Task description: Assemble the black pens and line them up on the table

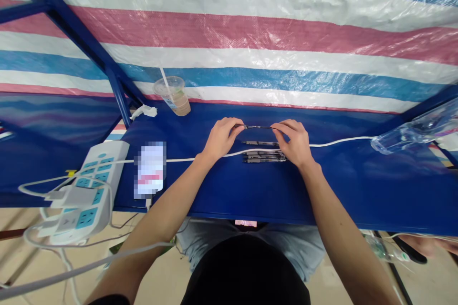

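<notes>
white cable (343, 143) across blue table (343, 186), pens (265, 157) beside

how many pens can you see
At least 4: one pen held between left hand and right hand, one lying below, two or more bunched under that, maybe hiding others.

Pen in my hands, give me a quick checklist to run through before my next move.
1. Both hands on the pen: ok. The left hand and right hand pinch the black pen from either side.
2. Pen held level: ok. It lies about parallel to the table edge.
3. Pen clear of the white cable: ok. The cable passes nearer the wrists, apart from the pen.
4. Loose pens free of the cable: cannot tell. It runs right along their upper edge.
5. Cup away from the hands: ok. It stands at the far edge, off to the left.
6. Pen cap on: cannot tell. The fingers hide both ends.
</notes>
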Motion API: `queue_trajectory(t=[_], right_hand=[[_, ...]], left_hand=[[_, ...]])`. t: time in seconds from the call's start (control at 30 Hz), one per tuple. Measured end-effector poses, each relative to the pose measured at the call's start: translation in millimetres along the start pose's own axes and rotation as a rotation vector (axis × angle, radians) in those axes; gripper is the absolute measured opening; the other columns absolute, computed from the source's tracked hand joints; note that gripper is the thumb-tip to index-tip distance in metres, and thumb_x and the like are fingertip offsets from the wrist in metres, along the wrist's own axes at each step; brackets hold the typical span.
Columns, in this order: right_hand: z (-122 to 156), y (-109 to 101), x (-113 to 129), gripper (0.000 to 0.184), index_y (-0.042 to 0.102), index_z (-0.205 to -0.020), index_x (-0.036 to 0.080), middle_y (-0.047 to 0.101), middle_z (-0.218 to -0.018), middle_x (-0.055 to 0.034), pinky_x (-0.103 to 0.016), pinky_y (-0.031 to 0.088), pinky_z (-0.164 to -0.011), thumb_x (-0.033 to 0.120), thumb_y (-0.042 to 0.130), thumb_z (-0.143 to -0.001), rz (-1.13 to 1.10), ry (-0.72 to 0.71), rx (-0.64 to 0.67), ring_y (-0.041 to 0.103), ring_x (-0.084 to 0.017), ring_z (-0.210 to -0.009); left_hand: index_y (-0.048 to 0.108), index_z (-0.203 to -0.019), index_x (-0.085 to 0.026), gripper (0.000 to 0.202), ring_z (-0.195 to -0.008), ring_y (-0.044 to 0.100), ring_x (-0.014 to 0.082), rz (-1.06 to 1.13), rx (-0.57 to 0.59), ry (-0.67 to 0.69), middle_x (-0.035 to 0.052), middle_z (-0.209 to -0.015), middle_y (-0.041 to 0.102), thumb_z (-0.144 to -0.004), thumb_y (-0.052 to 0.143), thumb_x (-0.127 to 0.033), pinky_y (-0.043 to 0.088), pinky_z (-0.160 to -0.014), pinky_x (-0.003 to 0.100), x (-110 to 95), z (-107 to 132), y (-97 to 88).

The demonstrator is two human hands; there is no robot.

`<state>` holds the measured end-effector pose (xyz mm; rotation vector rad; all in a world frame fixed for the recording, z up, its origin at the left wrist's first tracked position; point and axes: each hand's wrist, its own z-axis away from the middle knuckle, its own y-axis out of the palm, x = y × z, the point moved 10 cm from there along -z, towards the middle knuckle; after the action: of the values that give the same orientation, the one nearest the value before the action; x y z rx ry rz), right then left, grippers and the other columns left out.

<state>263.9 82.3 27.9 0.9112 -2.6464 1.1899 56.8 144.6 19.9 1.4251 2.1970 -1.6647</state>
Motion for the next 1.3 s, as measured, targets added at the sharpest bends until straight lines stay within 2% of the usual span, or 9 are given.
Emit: queue_trajectory(t=[0.5, 1.3], right_hand=[[-0.5, -2.5, 0.2, 0.022, 0.078, -0.108, 0.024, 0.077, -0.102, -0.008, -0.041, 0.048, -0.08, 0.026, 0.057, -0.106, -0.011, 0.007, -0.005, 0.07, -0.025, -0.092], [0.3, 2.3, 1.4, 0.023, 0.079, -0.109, 0.024, 0.077, -0.102, -0.008, -0.041, 0.049, -0.081, 0.026, 0.057, -0.106, -0.022, 0.003, 0.01, 0.07, -0.025, -0.093]], left_hand=[[0.07, -0.111, -0.023, 0.023, -0.103, 0.071, 0.0231, 0.035, -0.029, -0.02, 0.0037, -0.111, 0.079, -0.111, 0.052, -0.037, 0.05, -0.097, 0.039, 1.4, -0.4, -3.7], [0.071, -0.112, -0.024, 0.02, -0.105, 0.072, 0.0228, 0.04, -0.022, 0.008, 0.0035, -0.112, 0.079, -0.111, 0.054, -0.036, 0.05, -0.098, 0.039, 1.3, -0.4, 0.1]])
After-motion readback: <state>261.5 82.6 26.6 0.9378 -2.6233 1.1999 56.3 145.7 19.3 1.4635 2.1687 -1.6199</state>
